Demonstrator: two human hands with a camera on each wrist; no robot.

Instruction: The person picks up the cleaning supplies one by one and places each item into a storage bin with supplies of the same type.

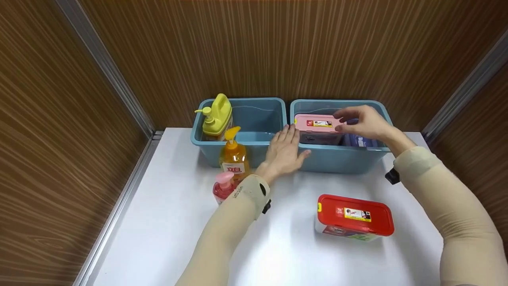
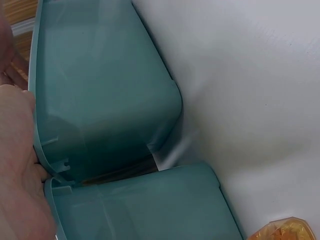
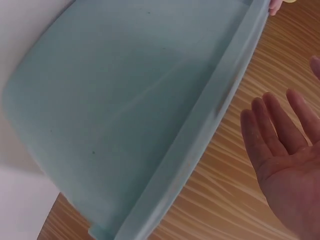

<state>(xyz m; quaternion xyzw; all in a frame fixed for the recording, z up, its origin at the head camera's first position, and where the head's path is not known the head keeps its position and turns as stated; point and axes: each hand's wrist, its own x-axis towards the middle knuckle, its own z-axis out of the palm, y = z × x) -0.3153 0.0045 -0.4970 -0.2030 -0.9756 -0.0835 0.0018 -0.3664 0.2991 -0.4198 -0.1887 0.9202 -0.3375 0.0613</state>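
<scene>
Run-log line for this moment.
left hand: on left bin and right bin rims | right hand: empty, by pink-lidded box in right bin | left bin: yellow bottle | table: red-lidded box, orange bottle, pink-pump bottle

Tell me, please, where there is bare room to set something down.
White tabletop: left of the pink pump bottle, and between the left sleeve and red-lidded box. The left bin has room right of the yellow jug. The right bin is crowded: pink-lidded box beside blue packaging.

Pink-lidded box (image 1: 316, 128), upright, inside blue bin (image 1: 337, 159)
</scene>
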